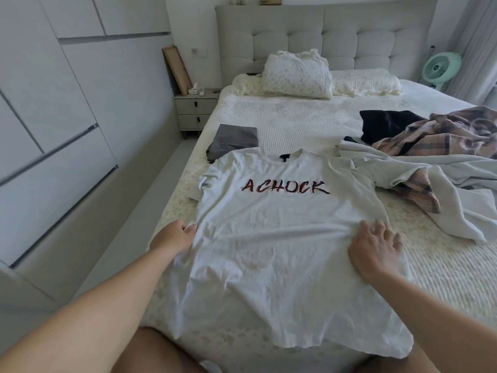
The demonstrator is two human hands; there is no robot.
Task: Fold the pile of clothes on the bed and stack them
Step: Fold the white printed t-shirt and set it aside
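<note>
While T-shirt [282, 238] lies collar toward headboard, left hand [174, 235] pinching, right hand [376, 251] flat.

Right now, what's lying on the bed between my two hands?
Head view: only the white T-shirt, spread flat between the left hand gripping its edge and the right hand resting on it.
</note>
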